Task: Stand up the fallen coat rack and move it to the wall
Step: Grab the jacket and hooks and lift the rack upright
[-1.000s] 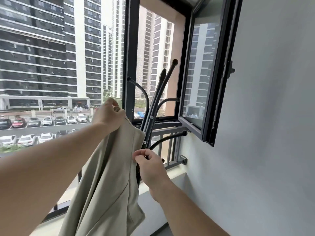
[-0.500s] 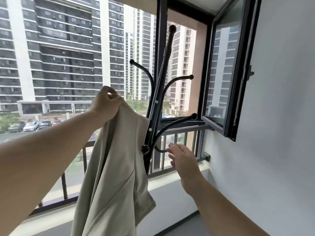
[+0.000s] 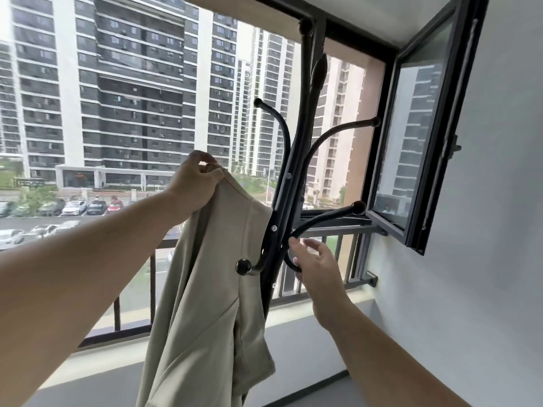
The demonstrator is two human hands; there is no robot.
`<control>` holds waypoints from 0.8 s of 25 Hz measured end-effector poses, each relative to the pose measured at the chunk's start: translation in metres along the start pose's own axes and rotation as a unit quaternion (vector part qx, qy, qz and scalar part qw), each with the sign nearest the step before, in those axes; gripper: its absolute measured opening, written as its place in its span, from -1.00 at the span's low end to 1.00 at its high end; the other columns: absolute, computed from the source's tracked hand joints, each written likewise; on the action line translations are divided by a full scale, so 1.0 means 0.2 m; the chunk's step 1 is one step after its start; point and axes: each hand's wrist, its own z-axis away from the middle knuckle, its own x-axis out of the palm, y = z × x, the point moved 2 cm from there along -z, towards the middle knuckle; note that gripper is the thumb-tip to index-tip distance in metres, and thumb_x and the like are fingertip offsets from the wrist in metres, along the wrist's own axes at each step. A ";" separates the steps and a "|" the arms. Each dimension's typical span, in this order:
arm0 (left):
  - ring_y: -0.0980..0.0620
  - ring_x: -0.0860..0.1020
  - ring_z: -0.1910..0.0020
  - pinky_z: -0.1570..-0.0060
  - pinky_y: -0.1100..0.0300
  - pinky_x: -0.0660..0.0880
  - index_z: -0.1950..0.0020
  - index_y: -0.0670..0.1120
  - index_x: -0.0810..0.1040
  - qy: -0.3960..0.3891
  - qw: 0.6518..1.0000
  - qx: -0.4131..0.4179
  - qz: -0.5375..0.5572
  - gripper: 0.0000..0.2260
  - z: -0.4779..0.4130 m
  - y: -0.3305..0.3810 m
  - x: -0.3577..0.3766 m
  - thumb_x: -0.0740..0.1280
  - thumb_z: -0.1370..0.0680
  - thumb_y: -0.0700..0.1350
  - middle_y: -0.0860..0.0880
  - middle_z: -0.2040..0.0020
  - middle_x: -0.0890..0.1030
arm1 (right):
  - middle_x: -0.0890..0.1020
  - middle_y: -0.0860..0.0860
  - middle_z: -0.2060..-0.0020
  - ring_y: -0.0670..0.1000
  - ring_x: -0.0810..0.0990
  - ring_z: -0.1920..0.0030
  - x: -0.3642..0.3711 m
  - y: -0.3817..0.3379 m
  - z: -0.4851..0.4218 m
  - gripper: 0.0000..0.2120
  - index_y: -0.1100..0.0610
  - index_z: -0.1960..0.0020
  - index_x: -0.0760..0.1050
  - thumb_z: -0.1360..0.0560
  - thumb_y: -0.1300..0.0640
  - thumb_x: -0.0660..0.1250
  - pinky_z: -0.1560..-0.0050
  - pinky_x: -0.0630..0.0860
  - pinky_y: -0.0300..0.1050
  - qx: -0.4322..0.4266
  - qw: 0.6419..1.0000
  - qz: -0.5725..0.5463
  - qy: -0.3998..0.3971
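1. Our left hand is closed on the top edge of a beige coat, a little left of the middle of the frame, and holds it up so that the cloth hangs down freely.
2. Our right hand is open, with spread fingers touching the inner curve of the lower right hook; it is not closed on anything.
3. The black coat rack stands upright in the middle of the frame, in front of the window railing, and its top knob reaches the upper window frame. The grey wall fills the right side, with the open window sash between the wall and the rack. The foot of the rack is hidden.
4. We judge that the rack is already stood up near the wall, and that the step in hand is to hang the coat on it.
5. To do this well, we should keep the right hand on the hook so that the pole does not tip, and lift the collar over the knob of the lower left hook, which is just beside the cloth.
6. We should release the coat only when its weight sits in the bend of the hook.
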 end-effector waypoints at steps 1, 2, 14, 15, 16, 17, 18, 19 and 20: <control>0.08 0.51 0.19 0.30 0.19 0.39 -0.09 0.04 0.51 0.001 1.000 -0.007 0.004 -0.87 0.03 0.02 -0.04 0.38 -0.57 -0.10 0.01 0.07 0.61 | 0.65 0.01 -0.03 0.00 0.63 -0.10 0.01 -0.03 0.04 -0.45 -0.04 -0.22 0.49 -0.33 -0.26 0.48 -0.28 0.53 0.12 -0.001 1.000 0.004 -0.003; 0.09 0.51 0.18 0.29 0.20 0.39 -0.08 0.05 0.51 0.003 1.000 -0.013 0.013 -0.88 0.05 0.03 -0.08 0.39 -0.58 -0.11 0.01 0.06 0.61 | 0.65 0.00 -0.01 0.00 0.64 -0.08 0.02 -0.04 0.07 -0.45 -0.04 -0.22 0.49 -0.34 -0.26 0.49 -0.28 0.54 0.14 -0.001 1.000 0.010 -0.009; 0.14 0.44 0.17 0.23 0.28 0.39 -0.13 -0.02 0.49 0.058 0.996 -0.063 -0.036 -0.87 0.44 0.35 -0.50 0.36 -0.62 -0.18 0.06 0.09 0.52 | 0.68 -0.08 0.00 -0.13 0.65 0.03 0.13 -0.24 0.62 -0.54 -0.10 -0.23 0.47 -0.43 -0.23 0.48 0.16 0.47 -0.28 -0.012 0.991 -0.011 -0.133; 0.12 0.44 0.17 0.24 0.28 0.38 -0.13 -0.03 0.49 0.061 0.995 -0.064 -0.040 -0.87 0.46 0.37 -0.54 0.36 -0.62 -0.18 0.06 0.10 0.51 | 0.67 -0.07 0.00 -0.12 0.64 0.02 0.15 -0.25 0.67 -0.54 -0.10 -0.22 0.46 -0.42 -0.23 0.49 0.12 0.48 -0.24 -0.010 0.990 -0.016 -0.137; 0.10 0.45 0.15 0.24 0.27 0.38 -0.14 -0.04 0.50 0.061 0.995 -0.065 -0.041 -0.87 0.49 0.38 -0.59 0.37 -0.62 -0.18 0.05 0.10 0.51 | 0.67 -0.07 0.01 -0.12 0.63 0.01 0.16 -0.27 0.71 -0.56 -0.12 -0.20 0.46 -0.42 -0.23 0.49 0.09 0.47 -0.22 -0.007 0.990 -0.018 -0.143; 0.08 0.45 0.12 0.23 0.26 0.38 -0.16 -0.04 0.50 0.058 0.995 -0.066 -0.039 -0.86 0.50 0.38 -0.63 0.38 -0.62 -0.17 0.05 0.09 0.51 | 0.66 -0.08 0.01 -0.14 0.63 0.01 0.18 -0.28 0.75 -0.57 -0.13 -0.18 0.45 -0.42 -0.23 0.49 0.09 0.47 -0.23 -0.005 0.989 -0.019 -0.148; 0.05 0.46 0.08 0.22 0.25 0.38 -0.17 -0.05 0.50 0.055 0.996 -0.068 -0.035 -0.85 0.52 0.38 -0.67 0.38 -0.62 -0.16 0.04 0.08 0.52 | 0.66 -0.08 0.02 -0.16 0.62 0.01 0.19 -0.29 0.78 -0.58 -0.15 -0.17 0.45 -0.42 -0.23 0.50 0.11 0.46 -0.25 -0.004 0.988 -0.018 -0.150; 0.04 0.47 0.06 0.21 0.24 0.38 -0.19 -0.05 0.50 0.051 0.996 -0.071 -0.031 -0.84 0.53 0.37 -0.71 0.39 -0.62 -0.16 0.04 0.07 0.53 | 0.65 -0.09 0.01 -0.18 0.61 0.01 0.21 -0.30 0.81 -0.58 -0.15 -0.18 0.45 -0.42 -0.23 0.49 0.12 0.44 -0.27 -0.004 0.989 -0.016 -0.150; 0.05 0.47 0.07 0.21 0.24 0.38 -0.19 -0.06 0.50 0.046 0.996 -0.073 -0.026 -0.83 0.54 0.37 -0.75 0.39 -0.62 -0.16 0.03 0.07 0.53 | 0.65 -0.09 0.01 -0.19 0.61 0.01 0.23 -0.30 0.84 -0.57 -0.14 -0.20 0.45 -0.42 -0.23 0.49 0.13 0.43 -0.30 -0.007 0.989 -0.012 -0.149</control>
